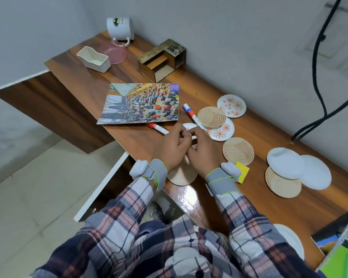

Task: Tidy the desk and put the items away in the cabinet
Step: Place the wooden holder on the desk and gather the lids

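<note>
Hands meet over the bench: your left hand and right hand have fingers curled, tips touching above a small white plate. Grip on either side: can't tell if it holds the plate or nothing. One marker touches the magazine at its near edge; a second marker lies just beside a striped plate. More striped, floral and white plates spread to your right. Mug, pink dish, white tray and wooden box sit at the far end.
</note>
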{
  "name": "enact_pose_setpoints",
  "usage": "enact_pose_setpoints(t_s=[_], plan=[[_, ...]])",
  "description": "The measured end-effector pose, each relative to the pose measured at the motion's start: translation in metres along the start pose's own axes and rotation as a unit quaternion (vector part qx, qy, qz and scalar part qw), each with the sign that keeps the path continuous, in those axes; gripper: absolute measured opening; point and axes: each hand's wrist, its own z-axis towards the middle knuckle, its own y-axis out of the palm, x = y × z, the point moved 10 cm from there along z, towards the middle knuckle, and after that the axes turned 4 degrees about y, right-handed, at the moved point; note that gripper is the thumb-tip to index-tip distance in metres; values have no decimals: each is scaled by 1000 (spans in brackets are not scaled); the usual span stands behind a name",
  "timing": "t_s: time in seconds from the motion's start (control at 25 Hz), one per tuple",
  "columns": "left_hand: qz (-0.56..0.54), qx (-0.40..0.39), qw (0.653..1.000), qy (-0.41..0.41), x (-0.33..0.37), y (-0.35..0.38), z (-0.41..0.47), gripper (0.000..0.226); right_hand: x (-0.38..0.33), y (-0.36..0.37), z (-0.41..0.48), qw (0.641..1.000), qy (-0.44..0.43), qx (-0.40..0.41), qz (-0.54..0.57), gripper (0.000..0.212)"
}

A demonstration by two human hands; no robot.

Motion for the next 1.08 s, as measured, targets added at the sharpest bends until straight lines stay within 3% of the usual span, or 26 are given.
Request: enact_pose_setpoints(t_s=[0.12,0.24,0.56,0.76,1.08], plan=[[-17,21,999,-33,5,0,-31,21,1,2,-22,999,-12,-9,30,17],[-1,68,995,-69,1,-16,-78,20,-13,16,-56,996,-42,-57,62,33],[28,218,966,-140,-27,-92,-183,19,-76,82,-114,975,-147,-161,50,8],[29,297,936,-190,-63,-143,-253,24,-120,141,-161,948,-213,-234,41,8],[-35,336,921,-196,-126,-219,-314,19,-193,225,-204,936,-239,-259,-7,11]])
